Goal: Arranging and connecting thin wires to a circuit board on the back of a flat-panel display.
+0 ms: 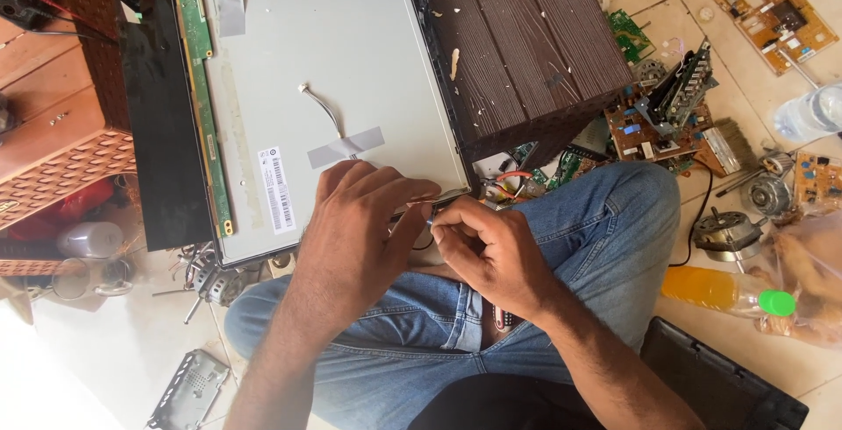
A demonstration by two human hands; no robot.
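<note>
Left hand (364, 219) flat on the near edge of the grey metal-backed display panel (324, 70), gripping nothing. Right hand (491, 250) pinching a thin wire (429, 216) at that edge. Too hard a tug could snap it; panel could slide off the knee.

We have a single view, from a camera worn on the head, looking almost straight down over our lap. It sits close: our forearms enter from the bottom edge and our hands meet near the frame's centre. The metal panel (333, 88) fills the upper middle, and floor tiles (789, 360) show along the right side.
</note>
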